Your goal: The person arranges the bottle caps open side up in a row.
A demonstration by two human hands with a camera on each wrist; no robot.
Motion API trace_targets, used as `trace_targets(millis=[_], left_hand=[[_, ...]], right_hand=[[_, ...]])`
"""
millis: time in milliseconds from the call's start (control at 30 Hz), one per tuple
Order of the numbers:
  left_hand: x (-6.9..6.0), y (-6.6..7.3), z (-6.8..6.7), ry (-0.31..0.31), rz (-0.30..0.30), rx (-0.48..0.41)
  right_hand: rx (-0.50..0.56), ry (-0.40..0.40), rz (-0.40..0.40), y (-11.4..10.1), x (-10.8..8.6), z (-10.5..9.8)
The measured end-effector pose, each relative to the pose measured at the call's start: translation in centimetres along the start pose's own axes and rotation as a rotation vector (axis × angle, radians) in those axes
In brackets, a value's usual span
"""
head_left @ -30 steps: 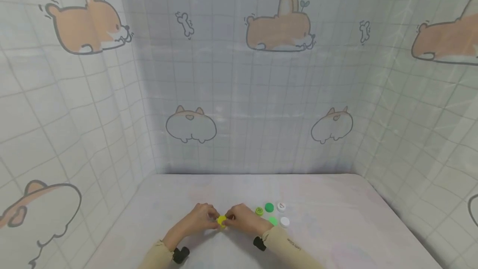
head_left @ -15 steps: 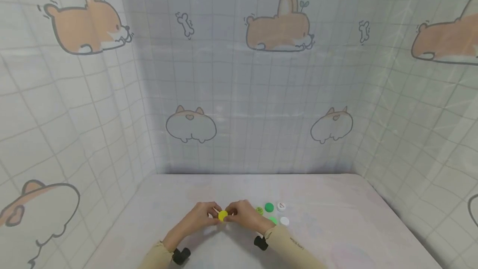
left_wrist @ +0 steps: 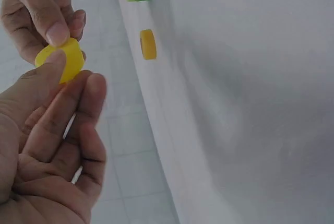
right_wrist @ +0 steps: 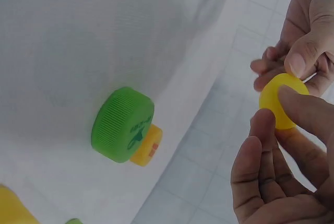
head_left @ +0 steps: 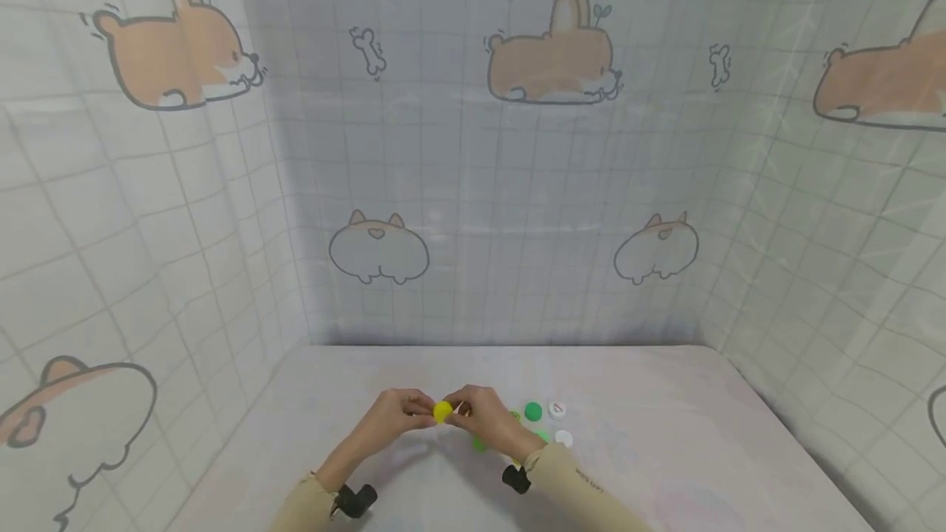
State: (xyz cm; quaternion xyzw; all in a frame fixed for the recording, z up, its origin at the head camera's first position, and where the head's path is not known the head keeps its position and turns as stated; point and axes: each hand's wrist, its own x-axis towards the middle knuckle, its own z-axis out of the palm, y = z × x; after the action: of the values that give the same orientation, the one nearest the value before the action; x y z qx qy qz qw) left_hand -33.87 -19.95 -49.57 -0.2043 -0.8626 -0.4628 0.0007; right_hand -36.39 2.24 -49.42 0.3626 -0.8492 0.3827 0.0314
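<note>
We see a yellow cap point(head_left: 443, 411) at the lower centre of the head view, raised above the tabletop point(head_left: 650, 466) and held by both hands at once. The left hand point(head_left: 394, 418) pinches it from the left, thumb against its face; in the left wrist view its other fingers lie loosely bent, with narrow gaps between them. The right hand point(head_left: 485, 421) pinches the opposite side, its thumb also on the cap in the right wrist view, with its spare fingers curved below.

To the right of the right hand, in the lower right half of the head view, we see a dark green cap point(head_left: 534, 411), a white cap with a red mark point(head_left: 557, 410) and a plain white cap point(head_left: 564, 438) near one another on the tabletop. Left of centre in the right wrist view, a ridged green cap point(right_wrist: 122, 125) stands in front of an orange cap point(right_wrist: 148, 150) and partly hides it. A yellow object point(right_wrist: 13, 208), cut off by the frame, shows at the lower left; we cannot tell its full shape.
</note>
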Motion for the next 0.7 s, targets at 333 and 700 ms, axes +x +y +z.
trace_targets(millis=[333, 700], left_hand=[[-0.3, -0.3, 0.3, -0.036, -0.061, -0.141], [-0.3, 0.7, -0.1, -0.013, -0.04, -0.076]], right_hand=[[0.033, -0.024, -0.032, 0.3, -0.3, 0.1], [0.088, -0.061, -0.044, 0.0, 0.1, 0.1]])
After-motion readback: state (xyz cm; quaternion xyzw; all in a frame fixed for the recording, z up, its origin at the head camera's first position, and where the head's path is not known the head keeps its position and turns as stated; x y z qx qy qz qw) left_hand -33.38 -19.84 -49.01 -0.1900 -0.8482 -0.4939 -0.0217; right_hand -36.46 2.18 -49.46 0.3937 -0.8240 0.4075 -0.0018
